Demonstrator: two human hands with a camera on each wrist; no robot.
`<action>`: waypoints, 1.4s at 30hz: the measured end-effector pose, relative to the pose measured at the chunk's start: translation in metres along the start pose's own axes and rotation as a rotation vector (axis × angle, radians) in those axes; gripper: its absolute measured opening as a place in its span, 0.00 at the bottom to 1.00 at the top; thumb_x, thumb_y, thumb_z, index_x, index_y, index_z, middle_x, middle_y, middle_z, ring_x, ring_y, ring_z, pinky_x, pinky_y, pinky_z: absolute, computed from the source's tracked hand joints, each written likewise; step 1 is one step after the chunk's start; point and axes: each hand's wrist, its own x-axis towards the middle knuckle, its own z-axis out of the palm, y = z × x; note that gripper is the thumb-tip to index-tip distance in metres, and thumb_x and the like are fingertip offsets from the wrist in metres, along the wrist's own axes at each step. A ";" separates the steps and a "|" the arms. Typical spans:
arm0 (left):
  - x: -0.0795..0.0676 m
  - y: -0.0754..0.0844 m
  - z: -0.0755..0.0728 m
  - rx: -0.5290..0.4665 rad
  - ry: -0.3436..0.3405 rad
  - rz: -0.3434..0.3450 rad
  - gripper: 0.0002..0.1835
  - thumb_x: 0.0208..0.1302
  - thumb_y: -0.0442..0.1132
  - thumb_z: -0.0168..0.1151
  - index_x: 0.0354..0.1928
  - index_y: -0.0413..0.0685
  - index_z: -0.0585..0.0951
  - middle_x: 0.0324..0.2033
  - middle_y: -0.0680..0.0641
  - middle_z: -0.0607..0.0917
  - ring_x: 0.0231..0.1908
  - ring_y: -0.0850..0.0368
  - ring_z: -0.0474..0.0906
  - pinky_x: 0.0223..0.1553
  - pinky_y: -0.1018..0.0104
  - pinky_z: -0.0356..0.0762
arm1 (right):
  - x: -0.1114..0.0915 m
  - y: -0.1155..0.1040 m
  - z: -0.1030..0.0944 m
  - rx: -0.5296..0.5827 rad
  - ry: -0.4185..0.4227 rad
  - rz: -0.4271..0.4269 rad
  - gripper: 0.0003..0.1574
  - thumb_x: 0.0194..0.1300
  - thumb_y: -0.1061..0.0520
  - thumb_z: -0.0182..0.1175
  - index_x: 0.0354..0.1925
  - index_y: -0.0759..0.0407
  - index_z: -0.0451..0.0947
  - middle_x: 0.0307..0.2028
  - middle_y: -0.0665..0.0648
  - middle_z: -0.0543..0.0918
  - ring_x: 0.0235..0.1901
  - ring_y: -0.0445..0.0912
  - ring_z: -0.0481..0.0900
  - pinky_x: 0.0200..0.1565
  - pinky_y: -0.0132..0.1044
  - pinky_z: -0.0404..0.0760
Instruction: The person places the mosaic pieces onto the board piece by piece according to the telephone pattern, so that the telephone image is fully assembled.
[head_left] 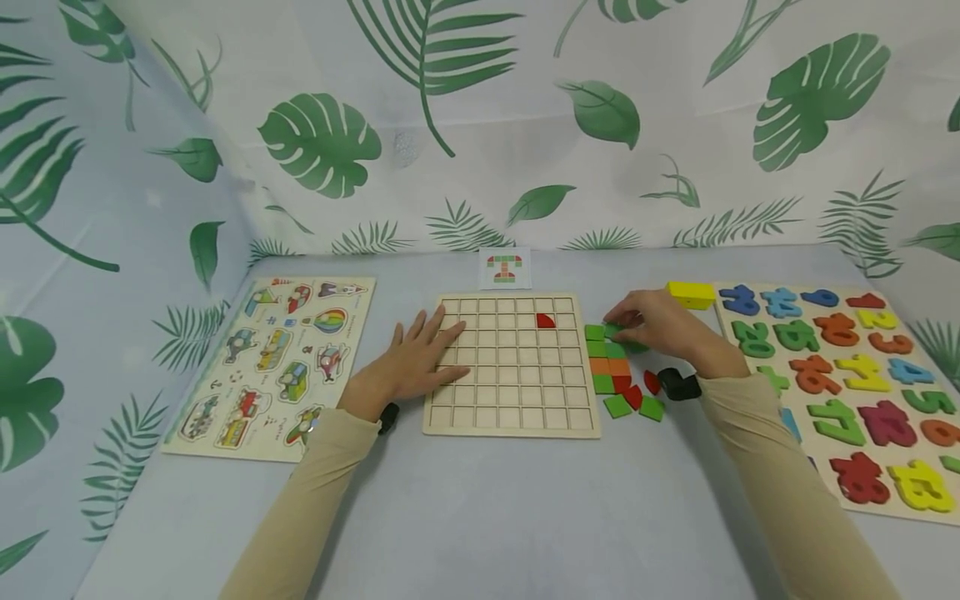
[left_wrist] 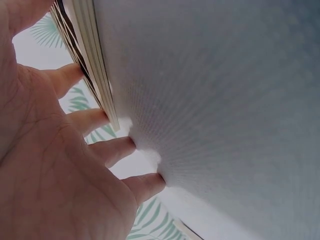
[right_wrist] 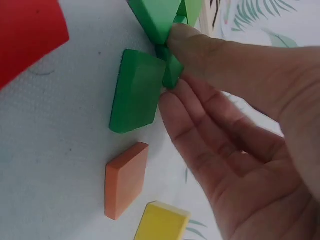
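Observation:
A wooden grid board (head_left: 508,377) lies in the middle, with one red quarter-round piece (head_left: 545,321) in an upper right cell. With fingers spread, my left hand (head_left: 411,362) rests on the board's left edge; in the left wrist view some fingertips touch the board's side and others the cloth. To the right of the board, my right hand (head_left: 660,323) pinches a small green tile (right_wrist: 172,69) between thumb and fingers. Another green block (right_wrist: 138,92) and an orange block (right_wrist: 127,181) are close by. Green and orange tiles (head_left: 618,367) and red pieces lie below that hand.
Behind the board is a pattern card (head_left: 505,268). A vehicle picture puzzle (head_left: 273,367) lies at left, a number puzzle (head_left: 847,392) at right. A yellow block (head_left: 691,295) sits beyond my right hand. Leaf-printed cloth hangs at the back.

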 end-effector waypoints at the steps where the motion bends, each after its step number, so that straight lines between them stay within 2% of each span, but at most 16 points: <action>1: 0.000 0.000 0.000 -0.004 0.000 0.001 0.42 0.80 0.59 0.52 0.85 0.49 0.51 0.83 0.36 0.37 0.81 0.31 0.30 0.74 0.28 0.30 | 0.000 -0.001 0.000 0.006 -0.007 0.021 0.17 0.66 0.69 0.70 0.53 0.75 0.85 0.46 0.68 0.87 0.43 0.56 0.82 0.50 0.53 0.84; 5: 0.000 -0.001 0.000 -0.014 0.003 0.007 0.42 0.80 0.59 0.52 0.85 0.50 0.51 0.83 0.36 0.37 0.80 0.31 0.30 0.74 0.28 0.29 | 0.001 -0.003 -0.002 -0.002 -0.027 0.059 0.18 0.66 0.69 0.70 0.53 0.76 0.84 0.46 0.70 0.87 0.43 0.57 0.82 0.49 0.54 0.83; 12: 0.000 -0.002 0.000 -0.017 0.003 0.013 0.42 0.80 0.59 0.52 0.85 0.50 0.51 0.83 0.36 0.37 0.81 0.31 0.30 0.74 0.28 0.29 | -0.001 -0.008 -0.003 -0.057 -0.003 0.034 0.16 0.62 0.69 0.73 0.48 0.77 0.85 0.40 0.68 0.87 0.40 0.58 0.82 0.47 0.54 0.83; 22: -0.001 0.000 -0.001 -0.015 -0.005 0.007 0.42 0.81 0.58 0.52 0.85 0.50 0.50 0.83 0.36 0.37 0.81 0.32 0.30 0.75 0.29 0.29 | -0.005 0.001 0.001 -0.008 0.098 -0.016 0.13 0.60 0.68 0.76 0.43 0.71 0.86 0.37 0.64 0.86 0.38 0.56 0.82 0.44 0.51 0.83; 27: -0.002 0.000 -0.002 -0.014 -0.015 0.005 0.42 0.81 0.59 0.51 0.85 0.50 0.50 0.83 0.37 0.36 0.81 0.32 0.29 0.75 0.29 0.29 | -0.007 0.007 0.004 0.022 0.149 -0.072 0.12 0.58 0.70 0.76 0.41 0.69 0.85 0.35 0.61 0.86 0.36 0.55 0.84 0.41 0.46 0.85; 32: -0.002 -0.001 -0.004 -0.014 -0.016 0.003 0.41 0.81 0.58 0.51 0.85 0.49 0.50 0.83 0.37 0.36 0.81 0.32 0.29 0.75 0.29 0.29 | -0.007 0.005 0.005 0.035 0.205 -0.130 0.10 0.59 0.73 0.74 0.39 0.68 0.85 0.35 0.61 0.86 0.36 0.55 0.84 0.43 0.50 0.86; 37: 0.000 -0.002 -0.003 -0.013 -0.016 0.009 0.41 0.81 0.59 0.51 0.85 0.50 0.50 0.83 0.37 0.36 0.81 0.31 0.29 0.75 0.29 0.29 | -0.003 -0.008 0.003 0.054 0.277 -0.211 0.10 0.58 0.74 0.74 0.39 0.69 0.86 0.35 0.61 0.86 0.36 0.55 0.84 0.44 0.55 0.86; 42: 0.000 -0.002 -0.002 -0.020 -0.018 0.013 0.42 0.81 0.58 0.52 0.85 0.50 0.50 0.83 0.37 0.35 0.81 0.31 0.29 0.75 0.29 0.29 | 0.004 -0.026 0.003 0.085 0.319 -0.292 0.11 0.59 0.73 0.74 0.41 0.68 0.87 0.37 0.62 0.87 0.37 0.56 0.85 0.44 0.56 0.87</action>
